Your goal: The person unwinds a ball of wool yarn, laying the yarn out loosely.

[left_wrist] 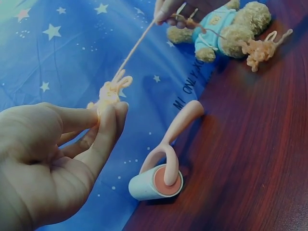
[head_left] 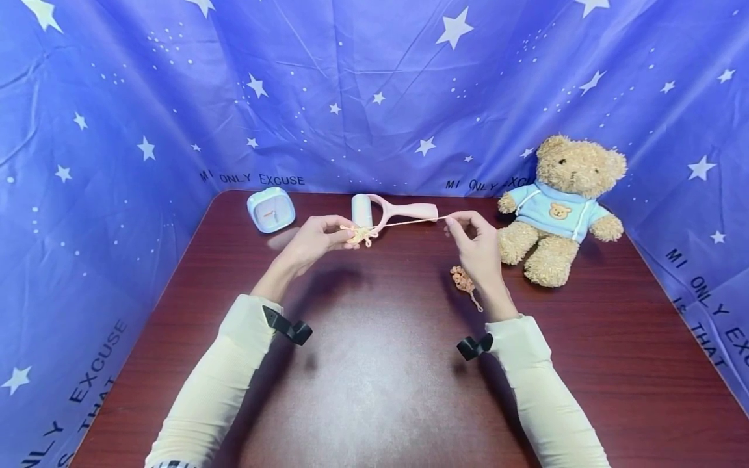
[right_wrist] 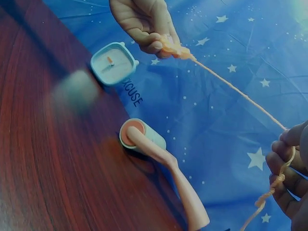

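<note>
My left hand (head_left: 316, 240) pinches a small pale-orange crocheted yarn piece (left_wrist: 109, 94) with loops sticking out, between thumb and fingertips. From it a strand of yarn (right_wrist: 236, 89) runs straight and taut to my right hand (head_left: 476, 244), which pinches it between thumb and finger. Past that pinch, a slack, knotted length of yarn (right_wrist: 280, 178) hangs down across the right fingers. Near the right forearm is a darker orange crocheted cluster (head_left: 462, 278) with a looped tail; whether it hangs or lies on the table I cannot tell. Both hands are raised above the table.
Behind the hands, a pink-handled lint roller (head_left: 412, 211) lies at the table's back edge. A light-blue clock (head_left: 271, 210) stands at the back left. To the right sits a teddy bear (head_left: 562, 208) in a blue hoodie. A starry blue curtain (head_left: 351, 78) surrounds the dark wooden table (head_left: 374, 390).
</note>
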Action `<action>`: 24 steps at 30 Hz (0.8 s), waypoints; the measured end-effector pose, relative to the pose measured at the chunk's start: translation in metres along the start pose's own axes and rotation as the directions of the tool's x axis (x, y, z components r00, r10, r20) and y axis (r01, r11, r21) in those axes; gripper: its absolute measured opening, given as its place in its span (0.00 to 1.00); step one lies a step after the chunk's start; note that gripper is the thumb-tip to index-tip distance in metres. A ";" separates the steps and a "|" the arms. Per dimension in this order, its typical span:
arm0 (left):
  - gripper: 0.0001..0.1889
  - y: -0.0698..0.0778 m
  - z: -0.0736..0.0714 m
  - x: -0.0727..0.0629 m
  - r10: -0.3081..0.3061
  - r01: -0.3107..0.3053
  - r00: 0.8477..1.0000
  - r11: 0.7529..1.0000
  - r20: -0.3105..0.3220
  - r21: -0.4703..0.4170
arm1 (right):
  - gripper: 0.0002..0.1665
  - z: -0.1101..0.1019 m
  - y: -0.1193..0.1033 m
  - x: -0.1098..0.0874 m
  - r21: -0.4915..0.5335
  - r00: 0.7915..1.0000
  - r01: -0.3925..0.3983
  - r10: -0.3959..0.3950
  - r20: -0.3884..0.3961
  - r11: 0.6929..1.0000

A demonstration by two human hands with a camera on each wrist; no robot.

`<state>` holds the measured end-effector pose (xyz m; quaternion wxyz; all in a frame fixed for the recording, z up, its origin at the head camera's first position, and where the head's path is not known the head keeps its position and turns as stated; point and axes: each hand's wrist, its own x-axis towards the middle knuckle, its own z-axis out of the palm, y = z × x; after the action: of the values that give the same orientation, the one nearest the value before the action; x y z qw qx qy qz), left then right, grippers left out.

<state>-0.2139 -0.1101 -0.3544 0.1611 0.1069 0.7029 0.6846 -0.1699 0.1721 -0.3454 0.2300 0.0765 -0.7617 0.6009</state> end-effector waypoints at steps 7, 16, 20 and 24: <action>0.11 -0.001 -0.003 -0.001 0.001 -0.002 0.999 1.000 -0.051 -0.020 | 0.09 -0.012 0.004 -0.001 0.006 0.999 -0.037 0.038 -0.030 0.999; 0.11 -0.005 -0.007 0.000 0.009 -0.011 0.998 0.999 -0.066 -0.034 | 0.10 -0.031 0.009 -0.001 -0.050 0.995 -0.050 0.046 -0.087 0.997; 0.11 -0.006 -0.008 0.001 -0.003 0.000 0.997 0.999 -0.082 -0.046 | 0.11 -0.039 0.013 0.000 -0.022 0.991 -0.063 0.060 -0.116 0.998; 0.10 -0.004 -0.009 -0.001 -0.002 -0.002 0.995 0.999 -0.100 -0.049 | 0.12 -0.048 0.015 0.001 -0.040 0.986 -0.058 0.052 -0.156 0.997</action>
<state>-0.2164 -0.1189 -0.3586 0.1284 0.0686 0.6930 0.7061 -0.1644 0.2220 -0.3499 0.2735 0.0033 -0.7565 0.5941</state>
